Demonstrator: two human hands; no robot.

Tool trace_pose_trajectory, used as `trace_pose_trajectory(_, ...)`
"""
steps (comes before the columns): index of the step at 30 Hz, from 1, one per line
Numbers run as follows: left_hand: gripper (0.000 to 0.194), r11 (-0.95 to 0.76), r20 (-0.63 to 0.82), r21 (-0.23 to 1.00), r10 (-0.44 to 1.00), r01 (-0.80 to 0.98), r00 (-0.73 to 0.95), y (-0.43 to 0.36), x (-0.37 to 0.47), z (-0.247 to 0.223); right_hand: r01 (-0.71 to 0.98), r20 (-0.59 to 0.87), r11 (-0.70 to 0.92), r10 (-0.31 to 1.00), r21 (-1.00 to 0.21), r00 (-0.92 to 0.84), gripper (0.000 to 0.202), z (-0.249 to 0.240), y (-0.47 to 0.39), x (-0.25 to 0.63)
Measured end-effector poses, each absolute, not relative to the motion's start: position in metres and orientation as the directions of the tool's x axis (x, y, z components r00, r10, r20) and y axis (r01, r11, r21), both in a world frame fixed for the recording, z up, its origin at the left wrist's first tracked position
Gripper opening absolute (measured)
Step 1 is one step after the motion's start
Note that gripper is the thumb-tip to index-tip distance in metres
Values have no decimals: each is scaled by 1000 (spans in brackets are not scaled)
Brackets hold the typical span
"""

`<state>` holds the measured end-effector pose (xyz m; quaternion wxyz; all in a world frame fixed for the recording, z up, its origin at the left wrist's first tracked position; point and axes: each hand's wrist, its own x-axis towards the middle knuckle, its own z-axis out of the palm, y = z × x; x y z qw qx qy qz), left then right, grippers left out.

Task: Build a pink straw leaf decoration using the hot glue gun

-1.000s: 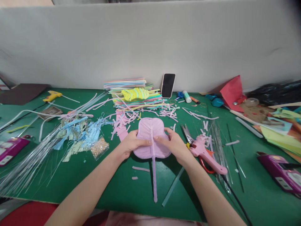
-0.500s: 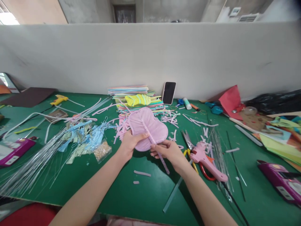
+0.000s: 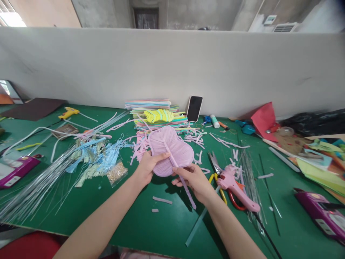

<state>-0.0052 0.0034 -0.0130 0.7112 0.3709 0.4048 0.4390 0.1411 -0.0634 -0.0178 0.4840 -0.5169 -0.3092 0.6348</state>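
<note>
Lifted off the desk (image 3: 151, 230) now, the pink fan (image 3: 171, 151) tilts above its middle; left hand (image 3: 147, 167) pinches the lower edge, right hand (image 3: 192, 180) closed round the stem. Twisting could snap that stem loose.

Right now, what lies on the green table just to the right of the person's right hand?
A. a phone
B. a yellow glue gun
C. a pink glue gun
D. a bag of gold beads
C: the pink glue gun lies beside the right hand, which grips the stem of the pink fan.
</note>
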Motion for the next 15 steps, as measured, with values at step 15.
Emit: trace_pose_trajectory(15,42,330,-242,896,924,-296,297,2,-6,-13,-349,-331,-302,943,-887,26,29,-25,-62,141)
